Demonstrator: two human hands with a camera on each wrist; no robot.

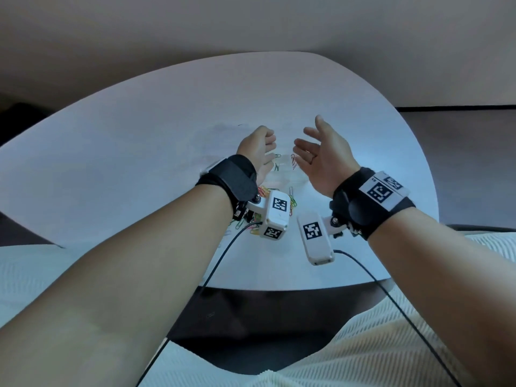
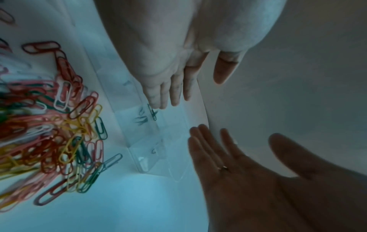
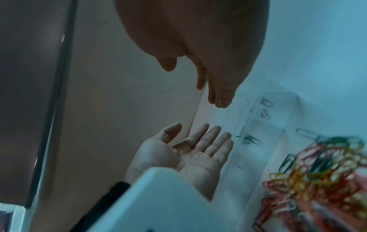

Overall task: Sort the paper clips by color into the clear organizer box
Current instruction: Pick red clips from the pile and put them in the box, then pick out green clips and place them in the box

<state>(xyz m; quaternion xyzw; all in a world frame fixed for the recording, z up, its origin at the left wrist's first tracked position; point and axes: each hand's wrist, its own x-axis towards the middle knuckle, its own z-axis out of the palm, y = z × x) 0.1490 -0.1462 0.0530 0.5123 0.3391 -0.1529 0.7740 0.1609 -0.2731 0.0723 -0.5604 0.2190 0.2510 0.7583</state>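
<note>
Sorting had barely begun, by my reading: the clear organizer box point(image 2: 151, 141) held only a few paper clips, a small dark-green group point(image 2: 146, 117) in one compartment and a couple of others, colour uncertain through the plastic, in neighbouring compartments. The main pile of mixed paper clips point(image 2: 55, 133), red, pink, yellow, green and white, lay loose on the desk point(image 1: 139, 141) just beside the box, on the side toward the desk's near edge; nearly all of the work remained. The box itself sat toward the middle of the desk, between the pile and the far edge. Both hands hovered over the box, palms facing each other. The left hand point(image 1: 258, 148) held nothing; its fingers point(image 2: 168, 94) lay straight and together, tips pointing down at the green compartment, contact with the box not resolvable. The right hand point(image 1: 324, 152) was likewise empty, fingers point(image 2: 208, 144) extended and slightly spread, thumb apart, a ring on one finger, not touching the box in the left-wrist view. Wrist views were blurred and dim.
</note>
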